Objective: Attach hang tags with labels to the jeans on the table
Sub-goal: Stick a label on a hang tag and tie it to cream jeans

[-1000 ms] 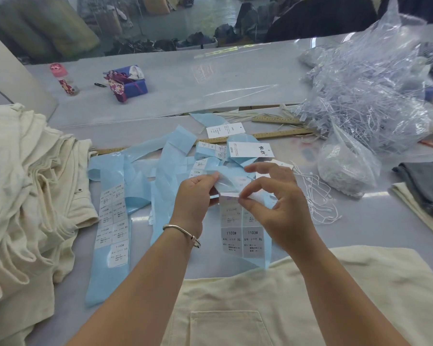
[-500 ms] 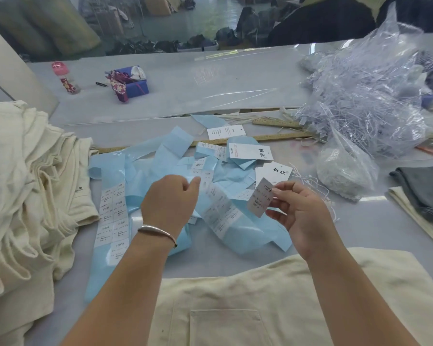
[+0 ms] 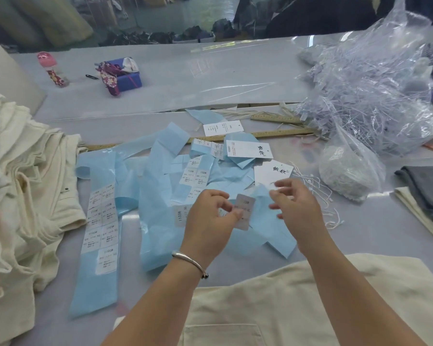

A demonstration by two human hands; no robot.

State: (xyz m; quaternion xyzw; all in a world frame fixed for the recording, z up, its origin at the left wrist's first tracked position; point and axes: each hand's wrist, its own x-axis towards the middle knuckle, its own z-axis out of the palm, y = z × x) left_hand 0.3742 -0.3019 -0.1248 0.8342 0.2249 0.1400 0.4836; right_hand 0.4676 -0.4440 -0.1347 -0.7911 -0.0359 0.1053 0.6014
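Cream-coloured denim jeans [image 3: 298, 303] lie flat at the near edge of the grey table [image 3: 210, 78], a back pocket facing up, and I see no tag on them yet. My left hand [image 3: 208, 221] pinches a small white printed sticker label [image 3: 244, 213] between thumb and fingertips, holding it free of any backing above the pale blue backing strips [image 3: 158, 196] that litter the middle of the table. My right hand [image 3: 295, 208] hovers just beside the label with fingers loosely spread and gripping nothing, though it is blurred, so I cannot be sure of the fingertips. Two white card hang tags [image 3: 273, 171] with black brush lettering lie just beyond my hands, near the loose white loop strings [image 3: 318, 191]. More printed labels sit unpeeled on a long strip toward the left. A heap of cream jeans [image 3: 18, 183] is piled at the left edge, folded grey cloth [image 3: 425, 186] sits at the right edge. I judge this an early step: one label is peeled, and it must go onto a card, then string and fastening to the jeans remain, with many pairs left.
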